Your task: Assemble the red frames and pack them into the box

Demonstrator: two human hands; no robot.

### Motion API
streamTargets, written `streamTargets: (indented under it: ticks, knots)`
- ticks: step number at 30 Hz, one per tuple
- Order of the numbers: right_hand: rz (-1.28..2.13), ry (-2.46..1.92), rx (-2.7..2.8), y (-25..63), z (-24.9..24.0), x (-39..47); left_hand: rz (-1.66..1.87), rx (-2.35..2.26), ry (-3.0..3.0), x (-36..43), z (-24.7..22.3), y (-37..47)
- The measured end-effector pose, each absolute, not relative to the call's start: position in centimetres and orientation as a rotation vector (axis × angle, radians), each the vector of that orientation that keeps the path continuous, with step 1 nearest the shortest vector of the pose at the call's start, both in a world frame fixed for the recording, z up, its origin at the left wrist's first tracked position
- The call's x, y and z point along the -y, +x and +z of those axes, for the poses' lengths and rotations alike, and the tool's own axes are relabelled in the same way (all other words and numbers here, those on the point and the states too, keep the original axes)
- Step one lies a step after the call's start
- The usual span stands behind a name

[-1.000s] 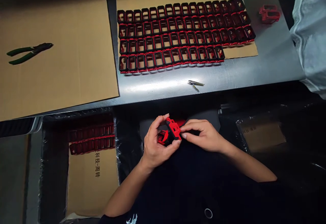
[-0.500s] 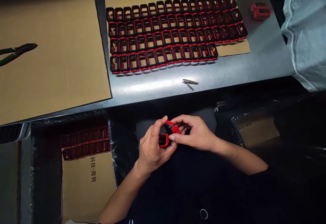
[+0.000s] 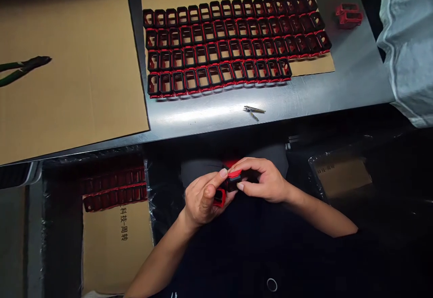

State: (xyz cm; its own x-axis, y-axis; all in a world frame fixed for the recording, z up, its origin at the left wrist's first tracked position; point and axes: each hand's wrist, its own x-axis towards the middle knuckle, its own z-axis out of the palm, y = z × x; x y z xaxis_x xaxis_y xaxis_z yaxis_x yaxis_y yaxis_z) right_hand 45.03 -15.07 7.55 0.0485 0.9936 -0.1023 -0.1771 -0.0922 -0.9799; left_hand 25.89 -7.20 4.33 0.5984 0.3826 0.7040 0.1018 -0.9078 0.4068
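My left hand [image 3: 202,198] is curled round a red-and-black plastic housing [image 3: 219,197], whose open end shows between thumb and palm. Just above it, my right hand [image 3: 264,178] pinches a second red-and-black housing [image 3: 234,180] between thumb and fingers. A left fingertip touches the red top of this second housing. The two pieces are close together over my lap; whether they touch is hidden by my fingers. Beyond my hands, rows of similar open housings [image 3: 213,53] stand on the bench, black rims up.
Small metal bits [image 3: 254,110] lie near the edge of the metal bench [image 3: 203,117]. Pliers [image 3: 30,64] rest on cardboard [image 3: 77,108] at left. Two red pieces [image 3: 349,16] sit at right near a pale cloth [image 3: 409,49]. A lined box at lower left holds more housings [image 3: 117,197].
The right hand's housing has turned so its black side faces me and its red part is on top. My left thumb has shifted lower, and a left finger now reaches onto that housing.
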Motion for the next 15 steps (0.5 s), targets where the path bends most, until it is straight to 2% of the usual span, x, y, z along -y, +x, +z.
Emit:
streamTargets:
  ticks: [6, 15]
  knots:
    - [1.734, -0.943, 0.513, 44.9, 6.2, 15.3, 1.117, -0.376, 2.356, 7.4, 5.2, 25.9]
    - [1.954, -0.849, 0.244, 44.7, 5.2, 15.0, 0.962, -0.640, 2.082, 8.5, 5.5, 26.2]
